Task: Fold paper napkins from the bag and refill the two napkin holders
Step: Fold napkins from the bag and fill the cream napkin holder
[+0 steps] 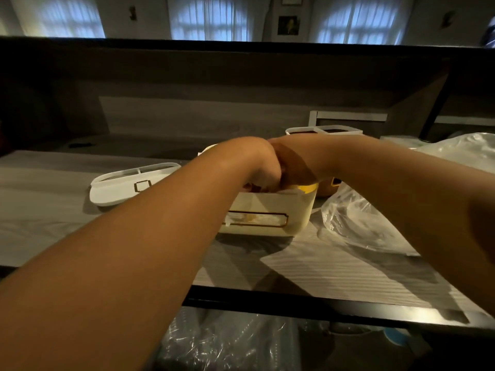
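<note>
- One white lid (128, 187) with a small gold-edged handle is lying flat on the table (334, 266) at the far left, well apart from the hands.
- Two bare forearms are reaching forward from the near edge and meeting over the middle of the table.
- The left hand (263, 174) is curling downward into the open top of one cream napkin holder (270, 212); its fingers are bent over and pressing on something inside, but what they are gripping cannot be told.
- That holder is standing upright on the table, and white napkins (254, 219) are showing through the one gold-framed slot in its front wall.
- The right hand (297, 170) is pushing down into the same holder, touching the left hand at the knuckles; its fingers are hidden in shadow, so whether it is clasping anything cannot be told.
- A second holder (330, 187), brownish-gold, is sitting just behind and to the right of the first, mostly hidden by the right forearm.
- One white tray (324, 130) with two dark compartments is standing farther back.
- One clear plastic bag (356, 223) is lying crumpled on the table just beside the cream holder, under the right forearm.
- More clear plastic (227, 344) is showing below the table's near edge.
</note>
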`<move>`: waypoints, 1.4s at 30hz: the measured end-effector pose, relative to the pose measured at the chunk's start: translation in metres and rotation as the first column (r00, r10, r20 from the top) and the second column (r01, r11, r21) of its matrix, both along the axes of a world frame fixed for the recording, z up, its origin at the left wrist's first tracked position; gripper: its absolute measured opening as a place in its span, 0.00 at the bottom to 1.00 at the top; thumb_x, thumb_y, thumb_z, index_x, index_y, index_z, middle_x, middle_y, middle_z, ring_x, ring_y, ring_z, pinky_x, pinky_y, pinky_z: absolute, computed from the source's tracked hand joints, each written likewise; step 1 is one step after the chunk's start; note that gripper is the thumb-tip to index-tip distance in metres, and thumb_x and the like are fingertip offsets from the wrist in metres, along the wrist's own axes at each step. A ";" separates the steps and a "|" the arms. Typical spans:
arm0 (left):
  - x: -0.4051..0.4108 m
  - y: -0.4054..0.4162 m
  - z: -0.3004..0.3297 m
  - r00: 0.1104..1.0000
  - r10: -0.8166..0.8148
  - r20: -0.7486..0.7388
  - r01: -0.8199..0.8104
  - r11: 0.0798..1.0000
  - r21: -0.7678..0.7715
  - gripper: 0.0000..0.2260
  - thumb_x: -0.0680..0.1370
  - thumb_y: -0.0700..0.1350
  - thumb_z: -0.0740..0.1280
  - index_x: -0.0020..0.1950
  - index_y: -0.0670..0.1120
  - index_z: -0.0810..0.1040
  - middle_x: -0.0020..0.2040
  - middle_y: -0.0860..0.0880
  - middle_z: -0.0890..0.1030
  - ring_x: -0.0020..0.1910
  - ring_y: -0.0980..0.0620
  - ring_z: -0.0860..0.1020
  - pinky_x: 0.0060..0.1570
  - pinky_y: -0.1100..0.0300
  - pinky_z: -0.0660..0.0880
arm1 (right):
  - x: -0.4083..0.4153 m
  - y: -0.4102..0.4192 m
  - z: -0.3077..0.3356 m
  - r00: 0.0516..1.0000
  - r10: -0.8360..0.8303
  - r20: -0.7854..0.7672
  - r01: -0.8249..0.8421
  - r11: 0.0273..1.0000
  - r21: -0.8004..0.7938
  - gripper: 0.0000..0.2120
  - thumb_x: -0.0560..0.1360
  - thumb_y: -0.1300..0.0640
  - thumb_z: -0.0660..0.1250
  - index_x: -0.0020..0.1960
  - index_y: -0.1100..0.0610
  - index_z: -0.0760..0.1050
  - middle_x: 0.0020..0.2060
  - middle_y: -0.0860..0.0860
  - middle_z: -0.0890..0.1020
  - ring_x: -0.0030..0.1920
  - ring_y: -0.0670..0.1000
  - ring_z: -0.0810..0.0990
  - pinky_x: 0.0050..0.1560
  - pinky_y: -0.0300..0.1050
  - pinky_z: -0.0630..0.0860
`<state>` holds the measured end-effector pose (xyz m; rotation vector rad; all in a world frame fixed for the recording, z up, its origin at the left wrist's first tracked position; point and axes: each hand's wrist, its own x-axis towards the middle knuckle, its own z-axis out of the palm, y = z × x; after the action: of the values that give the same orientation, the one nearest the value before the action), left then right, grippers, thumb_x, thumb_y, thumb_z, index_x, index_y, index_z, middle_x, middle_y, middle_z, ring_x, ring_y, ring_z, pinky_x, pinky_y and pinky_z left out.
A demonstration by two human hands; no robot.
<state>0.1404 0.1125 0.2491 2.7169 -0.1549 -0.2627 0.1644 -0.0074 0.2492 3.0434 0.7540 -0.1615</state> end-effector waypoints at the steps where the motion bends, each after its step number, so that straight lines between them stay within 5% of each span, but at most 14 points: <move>1: 0.001 -0.001 -0.001 1.000 -0.010 -0.009 0.011 0.999 0.030 0.07 0.78 0.44 0.70 0.43 0.48 0.74 0.44 0.46 0.78 0.40 0.50 0.77 0.35 0.59 0.74 | -0.003 0.001 -0.002 1.000 -0.011 -0.002 0.011 1.000 -0.026 0.23 0.78 0.55 0.70 0.71 0.52 0.69 0.55 0.50 0.77 0.60 0.52 0.76 0.63 0.49 0.71; 6: 0.005 0.009 0.008 0.999 -0.017 -0.042 0.018 1.000 0.013 0.05 0.78 0.45 0.71 0.51 0.44 0.79 0.48 0.44 0.83 0.43 0.49 0.83 0.39 0.59 0.79 | -0.004 -0.005 0.001 0.985 -0.008 0.172 0.004 1.000 0.025 0.30 0.75 0.51 0.74 0.73 0.50 0.66 0.59 0.51 0.79 0.52 0.50 0.76 0.51 0.44 0.71; 9: 0.003 0.019 0.018 0.999 -0.034 -0.027 0.035 0.999 0.021 0.07 0.77 0.43 0.72 0.53 0.42 0.83 0.46 0.44 0.86 0.43 0.49 0.85 0.43 0.59 0.81 | -0.013 -0.005 0.013 0.980 -0.007 0.196 0.010 1.000 -0.013 0.22 0.75 0.49 0.74 0.66 0.52 0.73 0.55 0.49 0.79 0.50 0.50 0.76 0.49 0.41 0.70; 12: 0.000 0.023 0.022 0.996 -0.055 -0.072 0.057 0.998 0.021 0.06 0.76 0.41 0.73 0.52 0.42 0.84 0.46 0.44 0.86 0.40 0.50 0.83 0.45 0.58 0.81 | -0.018 0.002 0.018 1.000 -0.015 0.020 0.017 0.995 -0.099 0.16 0.78 0.48 0.70 0.62 0.54 0.78 0.53 0.49 0.83 0.51 0.49 0.80 0.49 0.40 0.75; 16: -0.001 0.016 0.015 0.990 -0.095 -0.105 0.103 0.992 0.077 0.07 0.77 0.43 0.73 0.53 0.44 0.84 0.48 0.45 0.85 0.42 0.51 0.82 0.43 0.61 0.80 | -0.008 0.009 0.011 0.992 -0.072 -0.107 0.045 0.972 -0.232 0.19 0.80 0.50 0.68 0.69 0.54 0.75 0.61 0.53 0.80 0.59 0.53 0.77 0.65 0.49 0.72; 24: -0.002 0.012 0.008 0.976 -0.119 -0.183 0.132 0.989 0.062 0.02 0.79 0.41 0.69 0.47 0.46 0.81 0.44 0.46 0.83 0.41 0.51 0.82 0.39 0.61 0.79 | 0.000 0.017 0.003 0.983 -0.101 -0.156 0.053 0.956 -0.288 0.21 0.78 0.51 0.70 0.70 0.53 0.73 0.54 0.51 0.78 0.56 0.53 0.76 0.65 0.50 0.72; 28: -0.002 0.032 0.021 0.996 -0.084 -0.005 0.083 0.989 -0.124 0.07 0.79 0.40 0.68 0.54 0.41 0.83 0.49 0.43 0.85 0.45 0.50 0.84 0.46 0.59 0.82 | -0.001 0.015 0.021 0.965 -0.155 -0.209 0.117 0.976 -0.184 0.21 0.76 0.48 0.72 0.67 0.53 0.76 0.55 0.51 0.83 0.55 0.51 0.81 0.54 0.44 0.78; 31: 0.004 0.051 0.020 0.982 -0.041 0.183 0.036 0.999 0.029 0.08 0.78 0.41 0.69 0.56 0.43 0.84 0.49 0.46 0.84 0.47 0.49 0.83 0.51 0.54 0.82 | 0.002 0.019 0.031 0.982 -0.126 -0.143 0.113 0.989 -0.096 0.16 0.76 0.49 0.72 0.60 0.55 0.81 0.46 0.50 0.85 0.48 0.49 0.84 0.52 0.43 0.80; 34: 0.007 0.063 0.005 0.996 -0.027 0.083 0.010 0.979 0.202 0.12 0.76 0.45 0.72 0.58 0.46 0.83 0.52 0.48 0.83 0.51 0.48 0.81 0.57 0.49 0.79 | 0.007 0.029 0.022 0.987 -0.114 -0.114 0.096 0.984 -0.150 0.16 0.76 0.47 0.73 0.59 0.55 0.81 0.44 0.48 0.86 0.47 0.48 0.84 0.58 0.47 0.79; 42: 0.006 0.052 -0.004 0.992 -0.119 0.040 0.094 0.913 0.397 0.14 0.79 0.48 0.69 0.64 0.47 0.80 0.53 0.48 0.80 0.54 0.45 0.78 0.62 0.48 0.76 | 0.015 0.043 0.003 0.977 -0.109 -0.181 0.085 0.987 -0.135 0.15 0.76 0.50 0.73 0.60 0.55 0.81 0.42 0.49 0.85 0.47 0.49 0.83 0.52 0.43 0.78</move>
<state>0.1460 0.1647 0.2447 3.1267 -0.2986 -0.2625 0.1793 0.0359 0.2525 2.9727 0.5769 -0.4843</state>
